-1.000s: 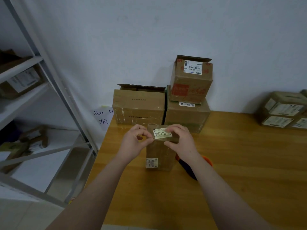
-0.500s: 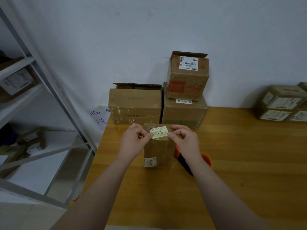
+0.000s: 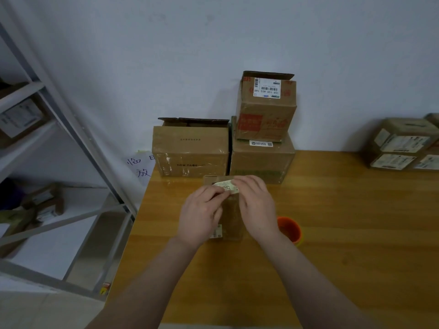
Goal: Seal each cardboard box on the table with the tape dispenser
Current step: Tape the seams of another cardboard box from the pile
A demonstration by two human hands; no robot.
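brown cardboard, a small box [image 3: 229, 217], stands between my hands; my left hand [image 3: 200, 216] and right hand [image 3: 257, 207] each pinch an end of its pale label [image 3: 226, 186]. the orange tape dispenser [image 3: 289, 230] sits just right of my right wrist

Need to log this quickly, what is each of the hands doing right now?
Left hand: fingers pinched on the pale label atop the small box.
Right hand: fingers closed on the same label's other end.
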